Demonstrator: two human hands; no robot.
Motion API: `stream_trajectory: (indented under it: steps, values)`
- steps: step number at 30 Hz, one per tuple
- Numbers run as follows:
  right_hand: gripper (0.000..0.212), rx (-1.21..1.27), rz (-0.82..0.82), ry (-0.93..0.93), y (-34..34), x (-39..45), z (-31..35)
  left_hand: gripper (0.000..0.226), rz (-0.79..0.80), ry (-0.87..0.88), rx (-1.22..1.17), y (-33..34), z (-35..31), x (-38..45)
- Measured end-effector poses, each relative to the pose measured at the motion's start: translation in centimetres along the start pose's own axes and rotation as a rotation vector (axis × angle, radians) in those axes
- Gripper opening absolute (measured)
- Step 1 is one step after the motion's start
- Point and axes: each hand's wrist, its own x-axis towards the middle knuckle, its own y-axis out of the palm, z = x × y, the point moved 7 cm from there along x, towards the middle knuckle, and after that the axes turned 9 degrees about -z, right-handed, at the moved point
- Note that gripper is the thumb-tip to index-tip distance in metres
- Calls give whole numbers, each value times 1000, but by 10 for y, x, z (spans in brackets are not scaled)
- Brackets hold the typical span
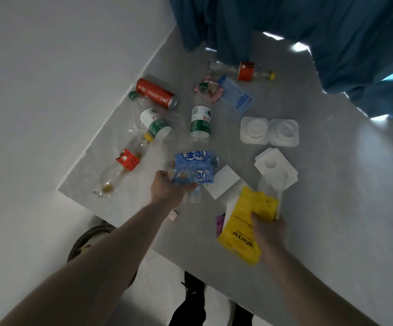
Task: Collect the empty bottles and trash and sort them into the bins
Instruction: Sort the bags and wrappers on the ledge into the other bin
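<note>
Left hand [167, 187]: fingers clenched on blue-label bottle [194, 168], lifted over desk [320, 184]. Right hand [269, 229]: fingers grasping yellow bag [242, 234]. Green-label bottle [200, 121] just beyond left fingers, long axis pointing away; left hand nearer. No bins in view. Grey desk, white floor, blue curtain [308, 31].

Table: grey table [320, 184]
Bottles: four clear bottles, lying down
Can: red can [156, 93]
White things: foam trays [269, 131]
Blue thing: packet [236, 95]
</note>
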Motion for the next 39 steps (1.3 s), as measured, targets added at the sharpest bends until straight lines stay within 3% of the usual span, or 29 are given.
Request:
stream_trajectory:
  steps: [5, 12, 18, 21, 27, 31, 34, 39]
  values:
    - [61, 19, -72, 91, -92, -19, 7, 72, -16, -13, -130, -38, -3, -68]
    - [49, 40, 40, -19, -224, -64, 60, 66, -87, -78, -293, -113, -7, -217]
    - [27, 15, 259, -145, -291, -107, 89, 74, -122, -106, -458, -156, 21, -348]
    - [13, 14, 351, -185, -315, -128, 95, 60, -209, -108, -530, -177, 37, -407]
    - [9, -12, 473, -247, -330, -170, 98, 46, -281, -71, -595, -216, 92, -473]
    - [3, -49, 548, -310, -320, -208, 101, 44, -370, -144, -663, -249, 145, -497]
    - [6, -87, 583, -358, -303, -239, 100, 65, -427, -200, -745, -269, 192, -501]
    - [1, -110, 626, -421, -269, -309, 90, 29, -523, -193, -770, -320, 238, -535]
